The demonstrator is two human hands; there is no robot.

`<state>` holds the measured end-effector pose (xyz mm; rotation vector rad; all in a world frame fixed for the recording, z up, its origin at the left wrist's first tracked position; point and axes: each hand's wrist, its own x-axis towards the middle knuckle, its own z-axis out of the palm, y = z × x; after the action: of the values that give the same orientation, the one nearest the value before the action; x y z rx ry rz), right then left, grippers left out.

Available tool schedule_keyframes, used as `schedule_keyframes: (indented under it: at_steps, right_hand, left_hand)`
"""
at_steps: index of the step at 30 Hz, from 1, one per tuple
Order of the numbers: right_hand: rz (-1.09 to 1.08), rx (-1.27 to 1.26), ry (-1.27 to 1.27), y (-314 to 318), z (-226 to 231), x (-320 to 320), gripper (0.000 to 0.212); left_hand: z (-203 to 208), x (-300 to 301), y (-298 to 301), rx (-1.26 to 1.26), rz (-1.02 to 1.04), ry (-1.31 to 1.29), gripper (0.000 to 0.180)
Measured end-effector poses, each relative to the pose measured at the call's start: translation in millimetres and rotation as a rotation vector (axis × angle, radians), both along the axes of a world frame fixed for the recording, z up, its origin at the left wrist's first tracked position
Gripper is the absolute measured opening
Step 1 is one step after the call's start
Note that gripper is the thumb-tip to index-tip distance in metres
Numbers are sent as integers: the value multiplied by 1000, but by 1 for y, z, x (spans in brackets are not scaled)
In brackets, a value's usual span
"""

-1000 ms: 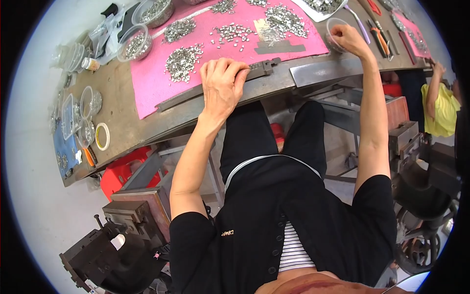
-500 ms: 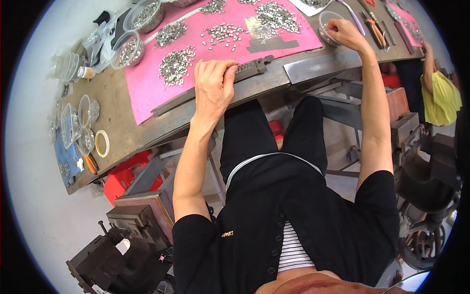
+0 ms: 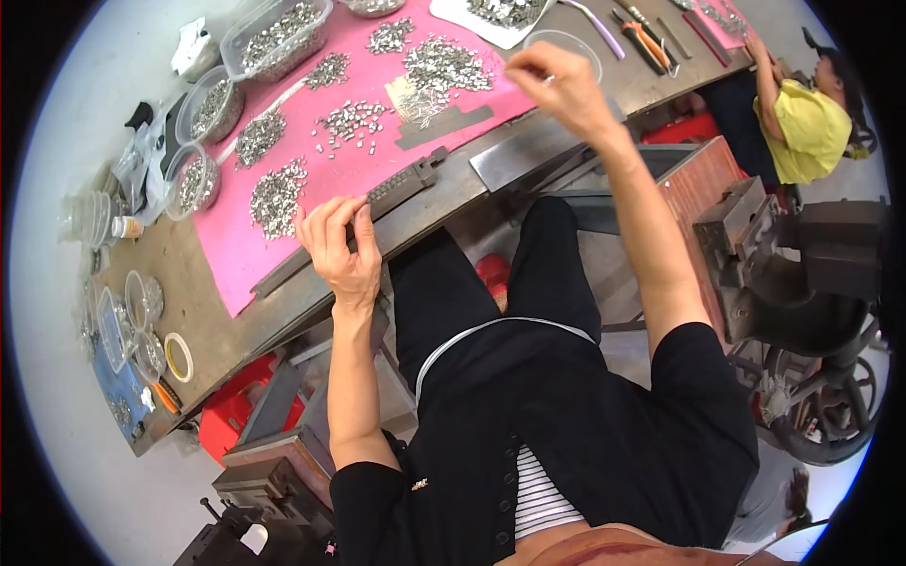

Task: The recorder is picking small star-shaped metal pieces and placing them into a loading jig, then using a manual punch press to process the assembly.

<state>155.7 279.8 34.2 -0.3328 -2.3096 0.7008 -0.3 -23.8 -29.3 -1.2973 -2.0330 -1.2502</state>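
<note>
A long dark metal bar with a row of small slots [image 3: 401, 188] lies along the near edge of the pink mat [image 3: 226, 250]. My left hand [image 3: 342, 250] is closed over its middle, fingers curled across the top and thumb on the near side. My right hand [image 3: 566, 94] hangs above the bench, just in front of a clear round tub [image 3: 593, 58]. Its thumb and fingertips are pinched together, and anything between them is too small to make out. Several piles of small silvery metal pieces [image 3: 276, 200] are spread on the mat beyond the bar.
Clear tubs of metal pieces [image 3: 195, 179] line the mat's left side. A bare metal plate [image 3: 524, 156] lies at the bench edge. Pliers with orange handles [image 3: 646, 45] are at the far right. A person in a yellow top [image 3: 807, 127] works further right.
My right hand has lifted out of the clear tub and moved left, toward the bar. My left hand stays at the same part of the bar. The whole view has shifted.
</note>
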Motion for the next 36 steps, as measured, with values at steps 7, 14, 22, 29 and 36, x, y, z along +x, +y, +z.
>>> schedule_keyframes:
  at_steps: [7, 14, 22, 29, 36]
  right_hand:
    - [22, 241, 5, -34, -51, -9, 12]
    - [25, 48, -48, -37, -46, -10, 12]
    - [47, 176, -20, -46, -44, -27, 10]
    - [212, -99, 50, -105, -39, -41, 6]
    - [194, -30, 27, -117, -57, -47, 7]
  left_hand:
    - [-1, 1, 3, 11, 12, -10, 8]
    - [-1, 1, 3, 41, 37, -13, 8]
    - [-5, 0, 2, 55, 34, -48, 13]
    - [-8, -2, 4, 59, 44, -19, 15]
    - [-5, 0, 5, 39, 40, -4, 15]
